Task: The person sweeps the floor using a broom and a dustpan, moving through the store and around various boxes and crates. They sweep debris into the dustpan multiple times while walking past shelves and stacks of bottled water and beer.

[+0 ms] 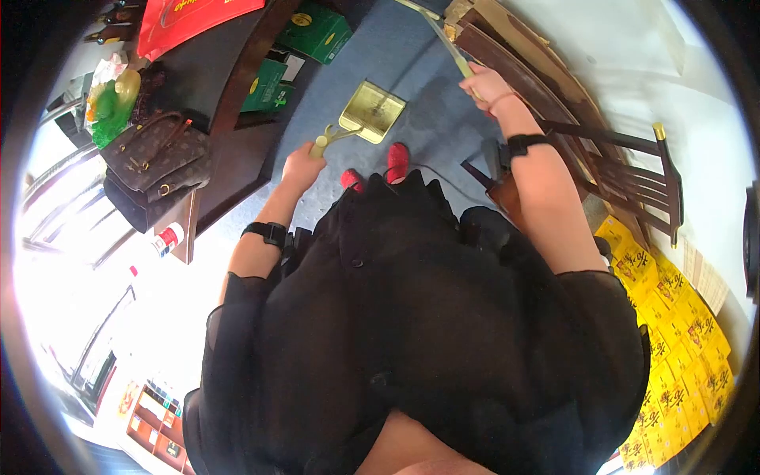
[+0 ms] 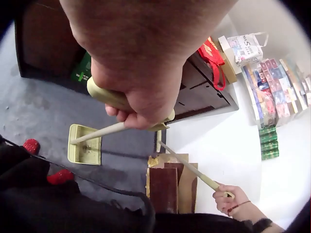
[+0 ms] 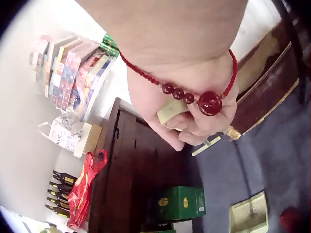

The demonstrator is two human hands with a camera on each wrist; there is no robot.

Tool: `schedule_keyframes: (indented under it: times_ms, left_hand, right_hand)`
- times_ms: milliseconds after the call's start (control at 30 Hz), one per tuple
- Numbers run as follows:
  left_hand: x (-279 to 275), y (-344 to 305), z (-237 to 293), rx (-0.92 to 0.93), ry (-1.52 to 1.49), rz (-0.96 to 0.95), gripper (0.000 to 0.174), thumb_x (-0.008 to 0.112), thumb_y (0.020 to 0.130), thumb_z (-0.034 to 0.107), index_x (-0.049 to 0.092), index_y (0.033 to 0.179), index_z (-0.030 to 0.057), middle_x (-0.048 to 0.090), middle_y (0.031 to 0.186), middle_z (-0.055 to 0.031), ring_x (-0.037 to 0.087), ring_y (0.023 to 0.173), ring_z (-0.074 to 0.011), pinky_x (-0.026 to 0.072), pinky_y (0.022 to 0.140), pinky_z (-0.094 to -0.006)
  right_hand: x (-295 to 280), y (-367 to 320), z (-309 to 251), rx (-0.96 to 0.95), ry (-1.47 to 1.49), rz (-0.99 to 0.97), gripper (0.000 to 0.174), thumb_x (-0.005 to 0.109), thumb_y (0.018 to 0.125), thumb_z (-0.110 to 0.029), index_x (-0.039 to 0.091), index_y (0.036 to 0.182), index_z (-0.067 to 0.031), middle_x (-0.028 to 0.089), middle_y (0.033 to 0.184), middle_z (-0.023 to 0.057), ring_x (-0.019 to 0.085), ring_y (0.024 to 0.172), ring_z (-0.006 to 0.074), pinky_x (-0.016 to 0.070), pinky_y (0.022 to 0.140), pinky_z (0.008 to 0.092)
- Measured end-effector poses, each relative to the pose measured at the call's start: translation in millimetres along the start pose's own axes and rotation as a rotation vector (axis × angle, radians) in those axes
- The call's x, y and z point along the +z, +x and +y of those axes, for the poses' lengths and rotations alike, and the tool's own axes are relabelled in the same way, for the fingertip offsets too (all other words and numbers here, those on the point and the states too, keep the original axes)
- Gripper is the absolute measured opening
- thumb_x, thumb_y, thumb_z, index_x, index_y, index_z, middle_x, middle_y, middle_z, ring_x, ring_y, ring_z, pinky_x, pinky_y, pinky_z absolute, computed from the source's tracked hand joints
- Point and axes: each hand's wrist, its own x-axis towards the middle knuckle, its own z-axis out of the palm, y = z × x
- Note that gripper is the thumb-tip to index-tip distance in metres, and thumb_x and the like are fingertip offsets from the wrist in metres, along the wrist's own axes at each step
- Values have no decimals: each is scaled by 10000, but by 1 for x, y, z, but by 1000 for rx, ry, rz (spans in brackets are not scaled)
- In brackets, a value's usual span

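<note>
Left hand (image 1: 304, 168) grasps a pale yellow-green plastic dustpan (image 1: 372, 112), right hand (image 1: 486, 89) a matching long-handled broom (image 1: 448, 41)

The person stands on a blue-grey floor (image 1: 317, 119) in textured red shoes (image 1: 397, 162), wearing loose black clothing (image 1: 443, 317) and a black band on each forearm. The left hand is clenched round the upper end of the dustpan's handle, its fingers curled. The pan lies on the floor just beyond the shoes, between the cabinet side and the panel side, with dark marks inside it too small to identify.

The right hand is also closed round a handle, that of the broom, held out to the far right. The broom's narrow head is at the far end, beside the ends of the flat brown panels (image 2: 163, 189) stacked along the right. A red cord bracelet with round beads (image 3: 210, 103) circles the right wrist.

On the left stands a dark brown wooden cabinet (image 1: 198, 71), with green printed boxes (image 1: 314, 33) in its lower opening. A bright red printed bag (image 1: 190, 22) lies on top at the far left, beside dark glass bottles (image 3: 59, 196); a brown patterned handbag (image 1: 154, 150) sits nearer. On the right are a dark wooden chair (image 1: 671, 178) and, nearer still, yellow printed packs (image 1: 673, 356).
</note>
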Motion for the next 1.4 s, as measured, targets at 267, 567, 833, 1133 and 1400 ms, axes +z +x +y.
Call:
schedule_keyframes:
  times_ms: [267, 567, 833, 1133, 1400]
  left_hand:
    - [1, 3, -14, -74, -67, 56, 430, 596, 665, 266, 561, 1055, 88, 611, 930, -212, 570, 917, -380, 444, 776, -438]
    - [-2, -2, -13, -47, -38, 66, 341, 585, 670, 264, 556, 943, 62, 613, 880, -210, 576, 876, -383, 448, 745, -448]
    - [0, -5, -18, -64, -68, 77, 358, 566, 679, 271, 557, 976, 71, 615, 884, -213, 579, 880, -383, 449, 757, -451]
    - [-2, 5, -15, -38, -43, 95, 421, 571, 677, 259, 557, 1063, 92, 610, 941, -217, 567, 910, -391, 447, 782, -451]
    - [-8, 0, -9, -46, 3, 100, 354, 564, 678, 247, 558, 987, 74, 610, 910, -211, 567, 900, -392, 445, 772, -457]
  right_hand:
    - [55, -40, 57, -72, -495, -98, 335, 587, 671, -51, 534, 1001, -75, 412, 548, -4, 404, 420, 134, 310, 362, 326]
    - [-29, -146, 63, 309, 229, -193, 607, 563, 684, -33, 449, 1280, -30, 478, 607, -2, 374, 404, 72, 261, 345, 241]
    - [-1, -61, 85, -15, -377, -4, 639, 581, 682, -76, 428, 1302, -59, 518, 633, 35, 465, 461, 135, 354, 412, 282]
    - [-12, -133, 64, 252, -128, -209, 689, 548, 646, 32, 404, 1318, -20, 504, 670, -1, 493, 571, 93, 380, 490, 235]
    - [-25, -129, 55, 62, -135, -92, 674, 603, 660, -9, 410, 1306, 1, 492, 699, -15, 440, 574, 69, 351, 503, 213]
